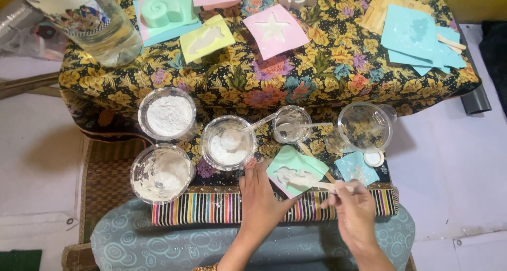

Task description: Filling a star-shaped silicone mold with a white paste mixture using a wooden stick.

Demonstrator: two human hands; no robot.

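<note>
White powder in three clear cups [167, 114] beside both hands [262, 197].

A low counter [327, 65] draped in a floral cloth fills the upper frame. On it lie pastel moulds, a clear bottle [90, 22] at upper left, three cups of white powder [169, 115] at lower left, and empty clear cups [364, 125] at centre right

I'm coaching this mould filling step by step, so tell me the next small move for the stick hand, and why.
Probably draw the wooden stick in the right hand across the green mould once more. White paste sits unevenly in its cavity and clings to the stick, while the left hand steadies the mould's edge.
</note>
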